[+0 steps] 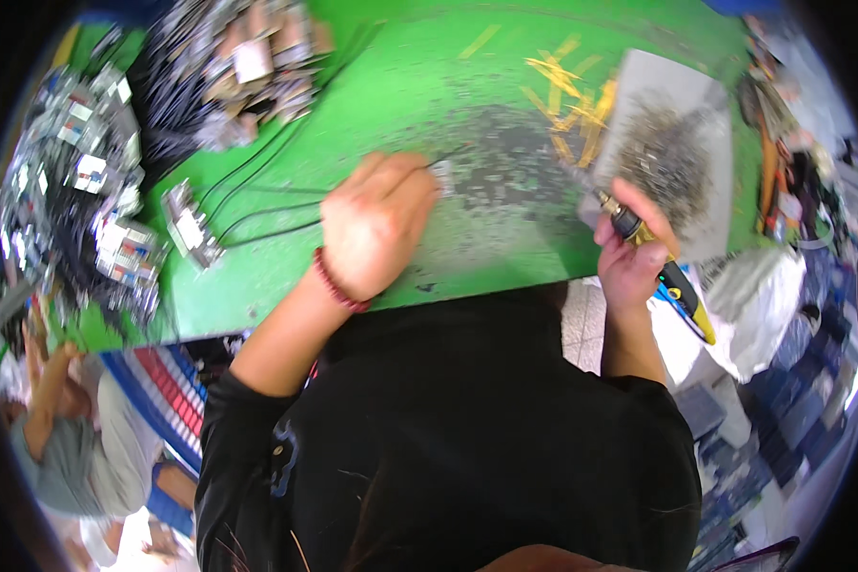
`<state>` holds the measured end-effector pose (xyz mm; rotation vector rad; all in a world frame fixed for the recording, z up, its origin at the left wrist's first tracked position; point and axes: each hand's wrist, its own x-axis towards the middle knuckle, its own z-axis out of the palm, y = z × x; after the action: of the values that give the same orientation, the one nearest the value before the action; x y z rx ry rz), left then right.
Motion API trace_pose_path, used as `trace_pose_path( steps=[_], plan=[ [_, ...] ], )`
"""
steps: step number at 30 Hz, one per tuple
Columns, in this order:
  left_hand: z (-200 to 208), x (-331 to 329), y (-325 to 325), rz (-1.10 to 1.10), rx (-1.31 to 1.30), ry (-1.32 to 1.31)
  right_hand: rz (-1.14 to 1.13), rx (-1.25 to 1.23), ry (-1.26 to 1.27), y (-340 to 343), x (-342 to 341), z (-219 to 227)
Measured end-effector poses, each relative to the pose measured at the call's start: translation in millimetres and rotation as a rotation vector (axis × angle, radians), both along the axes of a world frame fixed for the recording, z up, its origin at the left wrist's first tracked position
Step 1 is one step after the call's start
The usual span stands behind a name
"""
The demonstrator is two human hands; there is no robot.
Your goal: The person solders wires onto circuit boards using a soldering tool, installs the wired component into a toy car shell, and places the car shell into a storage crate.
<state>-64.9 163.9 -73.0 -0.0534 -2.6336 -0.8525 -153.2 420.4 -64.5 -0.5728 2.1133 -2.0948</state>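
Observation:
My left hand [377,224], with a red bead bracelet at the wrist, is closed on black cable [286,229] over the green tabletop [467,267]. The cable's thin end pokes out past the fingers to the right. Several black strands run left to a small silvery box-like part [191,227] lying on the table. In my right hand [639,248] is a soldering iron [686,297] with a yellow-and-black handle, gripped between thumb and fingers. Its blurred tip points up and left, over the dark, worn patch of the tabletop and apart from the cable.
A pale tray [725,205] holding dark metallic scraps lies beyond my right hand. Yellow strips [567,91] are scattered beside it. Bundled black cables [229,67] and silvery parts [76,181] crowd the left. A white bag [758,305] hangs right; a person [76,439] sits lower left.

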Motion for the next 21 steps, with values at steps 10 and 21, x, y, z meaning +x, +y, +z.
trace_pose_path(
  steps=[10, 21],
  plan=[
    [1, -2, -3, -0.03, 0.135, -0.076, -0.545, -0.18, -0.014, 146, -51, -1],
    [4, -6, 2, -0.006, 0.148, -0.126, -0.633, -0.065, -0.004, 140, -86, -18]
  ],
)
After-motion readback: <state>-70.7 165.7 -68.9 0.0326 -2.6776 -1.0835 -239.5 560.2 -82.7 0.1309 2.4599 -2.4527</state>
